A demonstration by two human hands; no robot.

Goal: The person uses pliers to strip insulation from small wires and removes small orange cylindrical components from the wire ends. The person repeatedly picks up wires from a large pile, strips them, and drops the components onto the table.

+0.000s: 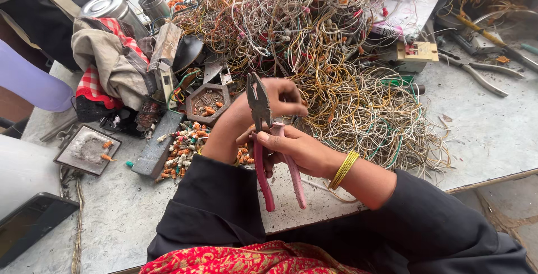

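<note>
Above the table [493, 134], right hand [297, 148] grips pliers [263, 139].

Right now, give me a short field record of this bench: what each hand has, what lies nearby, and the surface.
right hand: holds pliers by the pink handles, jaws pointing up
left hand: behind the pliers' jaws, fingers curled at the wire pile's edge; what it pinches cannot be told
wire pile: big tangled heap, far side of the hands
cut bits: small orange and white pieces, left of the hands
hexagonal tray: holds a few bits
second pliers: lying far right
table: grey, scuffed
</note>
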